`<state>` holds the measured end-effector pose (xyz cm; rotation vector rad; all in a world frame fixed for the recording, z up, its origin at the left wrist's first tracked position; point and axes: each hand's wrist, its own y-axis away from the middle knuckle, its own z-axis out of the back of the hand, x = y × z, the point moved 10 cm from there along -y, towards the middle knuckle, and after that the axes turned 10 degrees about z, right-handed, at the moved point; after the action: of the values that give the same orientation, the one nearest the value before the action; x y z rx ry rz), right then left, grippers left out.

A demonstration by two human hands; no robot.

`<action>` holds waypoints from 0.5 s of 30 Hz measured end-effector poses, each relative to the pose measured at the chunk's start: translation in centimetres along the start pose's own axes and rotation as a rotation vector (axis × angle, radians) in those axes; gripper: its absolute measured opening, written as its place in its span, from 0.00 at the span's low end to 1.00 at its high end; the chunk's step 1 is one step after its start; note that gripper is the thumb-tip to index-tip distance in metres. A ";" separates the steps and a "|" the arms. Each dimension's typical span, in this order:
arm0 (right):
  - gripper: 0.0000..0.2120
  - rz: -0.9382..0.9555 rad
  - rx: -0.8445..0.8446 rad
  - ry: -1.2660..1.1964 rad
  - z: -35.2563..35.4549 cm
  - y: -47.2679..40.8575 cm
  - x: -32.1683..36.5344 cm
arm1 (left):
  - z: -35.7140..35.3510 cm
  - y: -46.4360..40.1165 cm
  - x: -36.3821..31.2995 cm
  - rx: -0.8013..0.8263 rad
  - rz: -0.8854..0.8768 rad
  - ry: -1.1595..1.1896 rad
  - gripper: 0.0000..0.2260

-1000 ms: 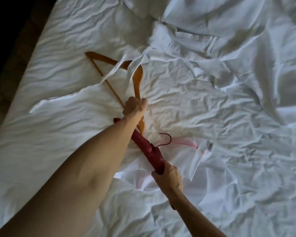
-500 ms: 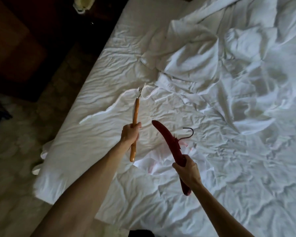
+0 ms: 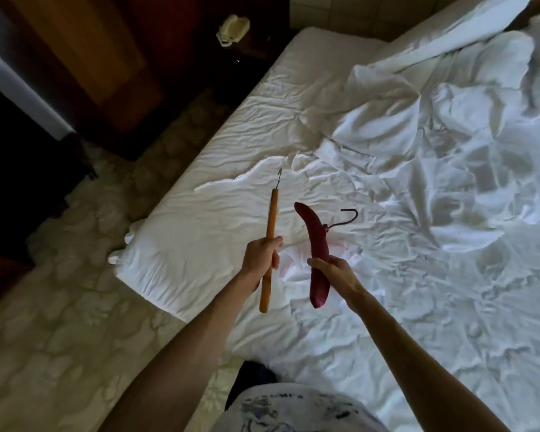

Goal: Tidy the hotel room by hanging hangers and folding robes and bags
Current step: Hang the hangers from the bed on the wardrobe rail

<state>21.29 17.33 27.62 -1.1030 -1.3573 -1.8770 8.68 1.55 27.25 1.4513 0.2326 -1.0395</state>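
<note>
Head view, and both hangers are up off the bed [image 3: 200,244]! Left hand [image 3: 261,260] wraps a full fist round the wooden hanger [image 3: 270,241], seen edge-on so it reads as a thin stick, metal hook [image 3: 278,177] pointing up and away. Right hand [image 3: 334,272] curls its fingers round the lower half of the red hanger [image 3: 317,254], thumb across the front, dark hook [image 3: 345,216] swinging out to the right. One hanger per hand, held apart and upright: that looks like a carry grip, hooks kept free so they don't tangle and can catch a rail. Neither hand is spread; both are clamped tight on their hangers.

Below them, a pale pink-tinted bag [image 3: 290,260] lies flat on the sheet, near the bed's edge. Further up the mattress sits a crumpled white robe [image 3: 396,126] among the rumpled linen, unfolded. So the hangers are in hand, ready for hanging, while the robe and bag wait on the bed. A wooden door or wardrobe [image 3: 85,57] stands off to the left across the patterned floor [image 3: 60,307], likely the destination.
</note>
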 end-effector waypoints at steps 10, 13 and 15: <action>0.20 0.293 0.245 0.201 -4.7 4.9 4.7 | 4.7 9.5 4.8 -0.102 -0.061 0.332 0.12; 0.19 0.363 0.335 0.283 -8.3 5.7 6.5 | 7.6 12.5 6.0 -0.154 -0.084 0.419 0.10; 0.18 0.409 0.396 0.319 -11.2 6.3 7.8 | 10.0 14.6 7.0 -0.214 -0.103 0.433 0.10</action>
<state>19.31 4.87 35.76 -0.7681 -1.1493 -1.3455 18.26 -13.29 34.34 1.4649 0.7154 -0.7439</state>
